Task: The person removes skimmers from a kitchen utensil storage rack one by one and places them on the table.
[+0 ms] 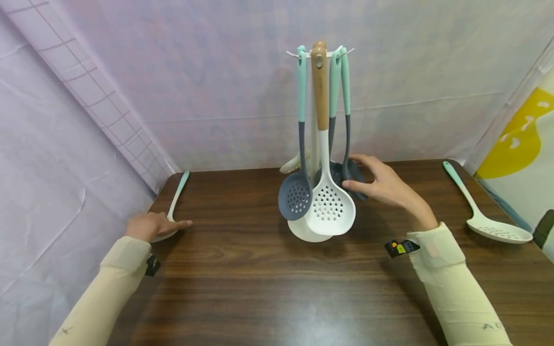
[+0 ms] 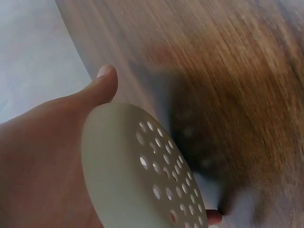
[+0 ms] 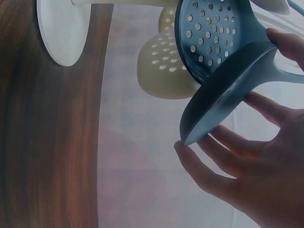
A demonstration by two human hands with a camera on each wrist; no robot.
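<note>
At the table's left edge my left hand (image 1: 151, 226) holds a cream skimmer (image 2: 114, 161) with a mint handle; its perforated head lies along the palm in the left wrist view. My right hand (image 1: 385, 185) reaches to the right side of a utensil stand (image 1: 305, 233). There its thumb and fingers hold the bowl of a dark grey ladle (image 3: 228, 90), which hangs by a mint handle. Just behind that bowl hangs a dark skimmer (image 3: 209, 38). On the stand's near side hang a white skimmer (image 1: 330, 211) with a wooden-coloured handle and a grey skimmer (image 1: 295, 197).
Another cream skimmer (image 1: 497, 228) with a mint handle lies at the right end of the brown wooden table (image 1: 268, 288). A pale cloth (image 1: 216, 96) hangs behind the table. Cream utensils (image 3: 164, 66) hang at the stand's far side.
</note>
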